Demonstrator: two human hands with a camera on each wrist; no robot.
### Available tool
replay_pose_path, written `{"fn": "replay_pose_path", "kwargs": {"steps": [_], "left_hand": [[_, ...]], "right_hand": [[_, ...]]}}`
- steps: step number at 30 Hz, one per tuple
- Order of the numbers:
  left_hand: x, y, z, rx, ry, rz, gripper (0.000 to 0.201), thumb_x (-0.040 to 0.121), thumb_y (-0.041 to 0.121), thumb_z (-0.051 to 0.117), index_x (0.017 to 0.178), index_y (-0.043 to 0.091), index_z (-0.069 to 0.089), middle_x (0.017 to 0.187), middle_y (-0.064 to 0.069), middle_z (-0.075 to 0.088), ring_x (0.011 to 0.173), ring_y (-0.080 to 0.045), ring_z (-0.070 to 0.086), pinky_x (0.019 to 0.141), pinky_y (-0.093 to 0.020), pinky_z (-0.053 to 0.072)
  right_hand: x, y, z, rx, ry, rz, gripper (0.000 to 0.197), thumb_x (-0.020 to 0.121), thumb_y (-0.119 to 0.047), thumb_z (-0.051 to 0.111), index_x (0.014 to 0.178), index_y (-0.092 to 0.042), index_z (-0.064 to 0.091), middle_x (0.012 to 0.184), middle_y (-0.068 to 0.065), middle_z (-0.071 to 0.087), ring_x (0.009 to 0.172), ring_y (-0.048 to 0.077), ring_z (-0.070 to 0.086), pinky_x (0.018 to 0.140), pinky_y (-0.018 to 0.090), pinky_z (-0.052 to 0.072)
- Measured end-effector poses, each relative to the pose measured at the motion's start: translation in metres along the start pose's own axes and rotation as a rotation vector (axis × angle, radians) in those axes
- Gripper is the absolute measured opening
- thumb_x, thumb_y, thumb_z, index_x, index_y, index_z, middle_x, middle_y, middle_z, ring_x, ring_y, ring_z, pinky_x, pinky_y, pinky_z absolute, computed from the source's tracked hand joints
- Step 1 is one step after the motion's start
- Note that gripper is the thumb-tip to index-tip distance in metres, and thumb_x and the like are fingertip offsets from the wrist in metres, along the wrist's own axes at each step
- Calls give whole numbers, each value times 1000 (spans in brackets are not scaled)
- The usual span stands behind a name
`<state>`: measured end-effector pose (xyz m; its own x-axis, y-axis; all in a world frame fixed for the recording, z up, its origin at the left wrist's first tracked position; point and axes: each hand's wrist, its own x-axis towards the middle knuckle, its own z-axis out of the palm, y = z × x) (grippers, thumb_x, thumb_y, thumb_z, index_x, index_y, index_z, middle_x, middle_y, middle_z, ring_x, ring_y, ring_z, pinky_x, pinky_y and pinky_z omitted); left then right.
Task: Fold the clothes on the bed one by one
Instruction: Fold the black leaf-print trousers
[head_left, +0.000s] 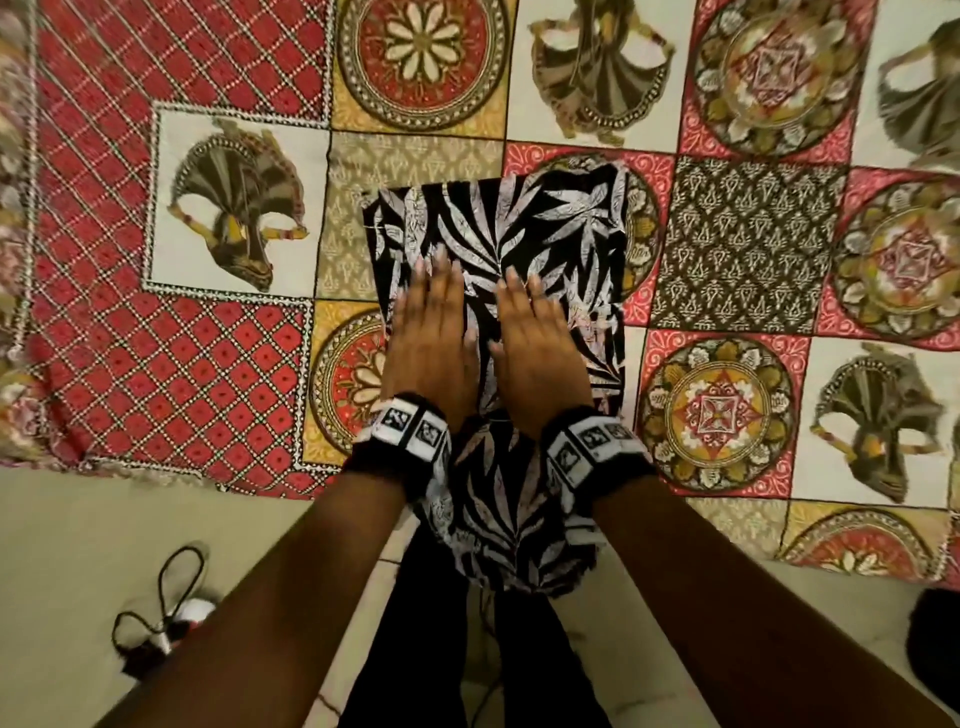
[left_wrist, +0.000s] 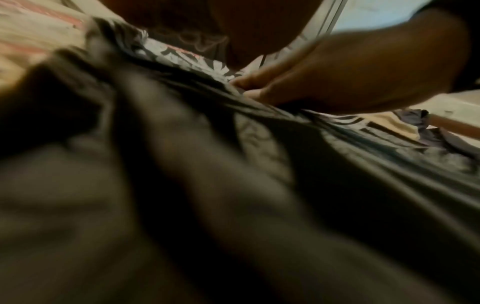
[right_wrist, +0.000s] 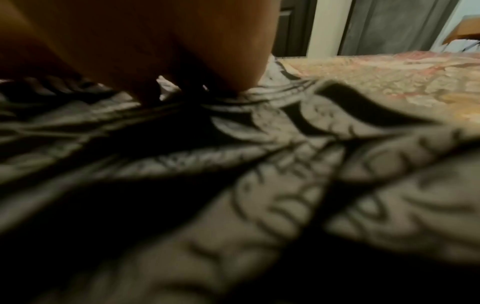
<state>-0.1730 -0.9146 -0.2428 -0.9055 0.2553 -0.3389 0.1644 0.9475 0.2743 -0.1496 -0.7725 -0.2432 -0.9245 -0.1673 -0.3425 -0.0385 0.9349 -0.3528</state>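
A black garment with a white leaf print (head_left: 519, 228) lies folded into a narrow strip on the patchwork bedspread (head_left: 208, 364), its near end hanging over the bed's edge (head_left: 509, 530). My left hand (head_left: 434, 332) and right hand (head_left: 537, 353) lie flat side by side on its middle, fingers straight, pressing the cloth down. In the left wrist view the same print (left_wrist: 202, 65) stretches away and the right hand (left_wrist: 298, 88) rests on it. The right wrist view shows the leafy cloth (right_wrist: 285, 164) close up under my palm (right_wrist: 155, 51).
The bedspread covers the whole bed in red, yellow and cream squares. Beige floor (head_left: 104, 545) runs along the near edge, with a black cord and a small white object (head_left: 171, 613) on it. My black-clad legs (head_left: 447, 649) stand against the bed.
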Motion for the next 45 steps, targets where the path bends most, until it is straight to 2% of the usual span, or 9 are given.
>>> {"fn": "replay_pose_path", "kwargs": {"steps": [7, 11, 16, 21, 27, 30, 34, 41, 45], "left_hand": [[40, -76, -24, 137, -42, -120, 99, 90, 82, 13, 156, 15, -18, 164, -5, -22, 152, -26, -17, 124, -49, 1], [55, -86, -44, 94, 49, -95, 93, 97, 71, 20, 157, 6, -7, 165, -16, -10, 153, -30, -9, 125, -45, 0], [79, -42, -38, 203, 9, 221, 68, 105, 41, 28, 158, 14, -5, 166, -12, -5, 153, -30, -5, 125, -46, 3], [95, -60, -33, 220, -58, 188, 65, 104, 50, 14, 159, 21, -7, 167, 3, -11, 153, -16, -9, 124, -43, -1], [103, -91, -47, 44, 41, 102, 57, 107, 34, 27, 159, 14, 14, 167, -2, 9, 153, -20, 9, 124, -38, 12], [106, -90, -64, -58, 177, 60, 45, 100, 30, 49, 139, 9, 48, 150, -14, 41, 135, -32, 39, 112, -40, 33], [121, -97, -77, -235, 215, -115, 22, 89, 35, 66, 93, 14, 66, 111, -16, 59, 104, -34, 58, 89, -35, 46], [128, -97, -78, -265, 88, -209, 23, 93, 29, 59, 86, 11, 70, 97, -19, 67, 88, -33, 62, 77, -34, 46], [127, -101, -77, -642, 102, -422, 24, 90, 23, 56, 67, 19, 52, 77, -14, 56, 73, -20, 50, 66, -30, 36]], "right_hand": [[-8, 43, -5, -67, 130, 215, 90, 99, -71, 30, 161, -9, 7, 169, 8, 2, 156, 23, 0, 127, 49, 4], [25, 16, -26, -31, 253, 180, 82, 104, -60, 34, 160, -3, 13, 168, 15, 8, 156, 31, 4, 127, 49, 3], [71, 8, -26, -83, 40, -135, 74, 106, -53, 26, 161, -7, 8, 169, 11, 4, 157, 27, 1, 127, 47, 2], [73, 62, -40, -219, -11, -9, 94, 97, -77, 17, 162, -11, 0, 170, 7, -5, 157, 23, -5, 127, 48, 3], [69, 77, -43, -180, 75, 148, 109, 90, -86, 24, 161, -6, 1, 170, 10, -3, 157, 24, -5, 126, 52, 6], [69, 81, -43, -118, 107, 163, 103, 95, -79, 30, 161, -5, 2, 170, 12, -1, 157, 25, -3, 127, 50, 6], [71, 95, -55, 64, 145, 296, 90, 101, -67, 30, 161, -6, 2, 169, 13, 2, 157, 26, 1, 127, 46, 9], [76, 103, -70, 25, 92, 273, 68, 108, -52, 20, 162, -13, 7, 169, 6, 5, 156, 21, 4, 127, 41, 7], [74, 103, -66, 8, 118, 279, 64, 109, -46, 21, 162, -13, 7, 169, 5, 4, 156, 21, 3, 127, 42, 5]]}}
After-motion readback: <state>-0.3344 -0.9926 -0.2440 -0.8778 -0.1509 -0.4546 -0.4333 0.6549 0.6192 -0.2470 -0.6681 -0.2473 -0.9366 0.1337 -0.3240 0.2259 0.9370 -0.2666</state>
